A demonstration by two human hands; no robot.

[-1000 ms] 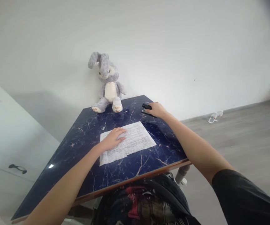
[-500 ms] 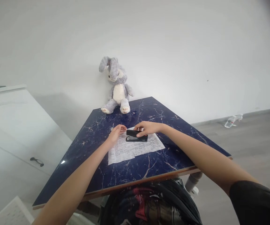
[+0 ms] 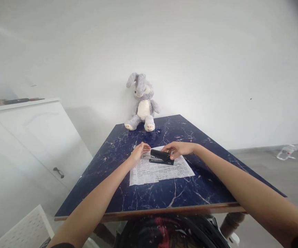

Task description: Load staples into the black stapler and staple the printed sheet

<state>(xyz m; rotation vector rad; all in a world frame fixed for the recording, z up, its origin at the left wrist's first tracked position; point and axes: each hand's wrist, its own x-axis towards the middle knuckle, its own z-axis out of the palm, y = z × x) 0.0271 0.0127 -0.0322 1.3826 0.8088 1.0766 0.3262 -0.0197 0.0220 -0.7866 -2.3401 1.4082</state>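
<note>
A black stapler lies over a printed sheet of paper, its top arm raised at the left end above the base. My right hand grips the stapler's right end, thumb at the near side and fingers behind. To the left of the stapler, my left hand is apart from it, fingers stretched toward it and holding nothing. Whether the left hand touches the paper I cannot tell.
A grey plush rabbit sits at the far edge of the blue marbled table, against the wall. A white cabinet stands at left, a white perforated basket below it. Plastic bottles lie on the floor at right.
My view has turned left, so everything sits further right. The right hand has shifted from the stapler's top toward its right end, and the stapler is now slightly slanted.
</note>
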